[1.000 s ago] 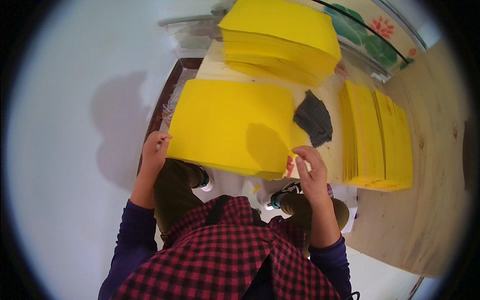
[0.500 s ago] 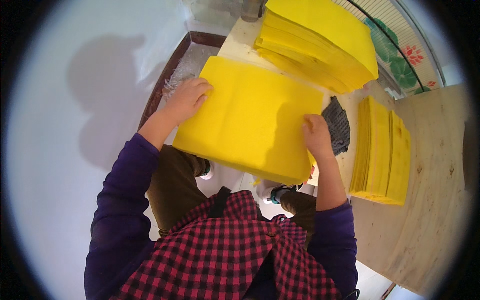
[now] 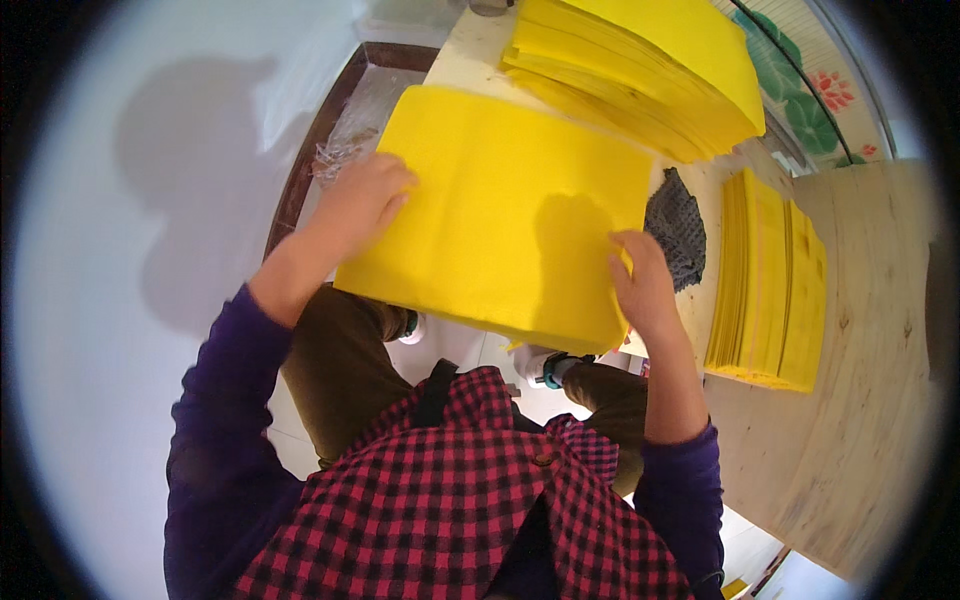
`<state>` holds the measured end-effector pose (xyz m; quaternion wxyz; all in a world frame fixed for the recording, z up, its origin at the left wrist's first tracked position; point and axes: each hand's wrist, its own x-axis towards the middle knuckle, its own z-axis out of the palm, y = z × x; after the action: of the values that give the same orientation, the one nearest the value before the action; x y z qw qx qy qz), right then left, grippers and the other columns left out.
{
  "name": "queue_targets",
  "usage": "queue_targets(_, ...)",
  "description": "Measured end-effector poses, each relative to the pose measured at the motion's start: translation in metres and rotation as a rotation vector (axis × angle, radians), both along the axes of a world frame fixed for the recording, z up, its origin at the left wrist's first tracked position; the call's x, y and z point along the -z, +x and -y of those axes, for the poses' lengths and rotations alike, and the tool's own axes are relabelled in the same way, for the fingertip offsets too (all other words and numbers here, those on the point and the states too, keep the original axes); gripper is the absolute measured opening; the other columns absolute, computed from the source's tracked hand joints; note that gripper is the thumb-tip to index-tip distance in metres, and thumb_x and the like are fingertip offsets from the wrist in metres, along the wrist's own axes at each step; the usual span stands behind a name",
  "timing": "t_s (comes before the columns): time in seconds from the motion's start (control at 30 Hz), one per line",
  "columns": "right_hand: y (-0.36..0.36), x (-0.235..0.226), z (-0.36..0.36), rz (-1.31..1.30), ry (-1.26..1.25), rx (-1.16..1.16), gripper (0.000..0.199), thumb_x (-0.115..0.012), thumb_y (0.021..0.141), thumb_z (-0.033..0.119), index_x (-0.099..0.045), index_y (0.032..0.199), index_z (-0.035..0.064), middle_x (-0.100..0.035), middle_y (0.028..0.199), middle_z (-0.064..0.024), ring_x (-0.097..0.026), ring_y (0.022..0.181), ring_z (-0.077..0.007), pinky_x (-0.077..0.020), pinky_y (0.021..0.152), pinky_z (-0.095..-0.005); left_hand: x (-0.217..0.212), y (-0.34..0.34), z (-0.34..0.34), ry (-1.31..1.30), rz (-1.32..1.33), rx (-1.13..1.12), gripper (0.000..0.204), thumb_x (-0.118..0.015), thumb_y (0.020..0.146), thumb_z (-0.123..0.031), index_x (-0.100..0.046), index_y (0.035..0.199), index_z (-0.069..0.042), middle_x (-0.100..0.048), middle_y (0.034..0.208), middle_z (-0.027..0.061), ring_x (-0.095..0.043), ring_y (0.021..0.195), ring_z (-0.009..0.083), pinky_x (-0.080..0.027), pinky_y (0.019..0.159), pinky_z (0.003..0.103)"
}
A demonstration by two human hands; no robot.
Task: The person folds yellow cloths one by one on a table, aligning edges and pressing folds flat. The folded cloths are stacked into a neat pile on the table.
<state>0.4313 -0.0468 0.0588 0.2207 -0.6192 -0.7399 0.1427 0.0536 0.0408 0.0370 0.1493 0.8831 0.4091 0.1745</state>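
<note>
A thick stack of yellow felt-like sheets [image 3: 490, 210] lies in front of me, its near edge jutting out above my knees. At its left edge is my left hand [image 3: 362, 205], slightly blurred, with bent fingers closed on the side of the stack. My right hand [image 3: 645, 285] grips the opposite edge, forefinger and thumb curled at the border; its other fingers are mostly hidden. The shadow of my head falls across the right part of the top sheet.
Beyond lies a taller pile of yellow sheets [image 3: 630, 75]. To the right, another yellow bundle [image 3: 770, 285] rests on the wooden table [image 3: 860, 400]. A dark grey cloth [image 3: 676, 230] is beside my right hand. Clear plastic wrap [image 3: 355, 130] lies at the left, near the white wall [image 3: 120, 400].
The view has shifted slightly, so the stack and piles sit higher in the picture. Both hands stay at the stack's side edges; my right hand's thumb and forefinger show a little more apart.
</note>
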Motion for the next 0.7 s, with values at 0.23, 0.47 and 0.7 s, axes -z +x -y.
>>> queue_targets(0.23,-0.009,0.014,-0.015,-0.008,-0.064,0.031,0.027,-0.058,0.084,0.009,-0.059,0.109,-0.0018,-0.058,0.111,-0.0208,-0.053,0.107,-0.0377,-0.0415,0.095,-0.0398,0.009,0.017,-0.008,0.053,0.062,-0.030,0.024,-0.056,0.086,-0.008,-0.058,0.110,-0.005,-0.054,0.112,0.0168,-0.051,0.109,0.0357,-0.039,0.096,0.044)
queue_targets(0.47,-0.007,0.005,0.020,-0.031,-0.004,-0.132,0.024,-0.057,0.083,0.008,-0.060,0.104,-0.0034,-0.059,0.108,-0.0231,-0.052,0.105,-0.0405,-0.0416,0.094,-0.0436,0.005,0.014,0.010,0.077,0.072,0.027,0.021,-0.058,0.084,-0.009,-0.060,0.104,-0.004,-0.057,0.106,0.0153,-0.052,0.104,0.0351,-0.042,0.090,0.042)
queue_targets(0.7,-0.014,0.015,-0.017,0.013,0.022,0.034,0.027,-0.059,0.084,0.008,-0.059,0.109,-0.0011,-0.056,0.117,-0.0224,-0.050,0.113,-0.0387,-0.0389,0.099,-0.0410,0.005,0.022,-0.010,0.060,0.085,-0.066,0.022,-0.058,0.083,-0.007,-0.059,0.105,-0.003,-0.056,0.107,0.0163,-0.052,0.104,0.0364,-0.042,0.091,0.044)
